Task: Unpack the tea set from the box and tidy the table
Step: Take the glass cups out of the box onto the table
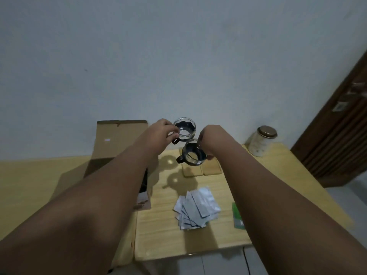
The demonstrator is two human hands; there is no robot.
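Left hand (pixel 161 132) grips farther cup (pixel 184 129), right hand (pixel 209 139) nearer cup (pixel 193 155), above table (pixel 198 235).

Clear glass cups (pixel 184 129) with black holders, silver sachets (pixel 196 207), brown box (pixel 117 143)

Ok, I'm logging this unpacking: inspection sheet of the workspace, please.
Surface: light wooden table.
Job's things: open cardboard box, left; far cup and near cup, both glass, held aloft; two wooden coasters.
Clutter: pile of silver sachets; green card; lidded tin, far right.
Hands: left hand holds far cup near its handle; right hand pinches near cup's rim.
Cables: thin dark line below table front, maybe a cable.
Surroundings: plain wall; brown door, right.
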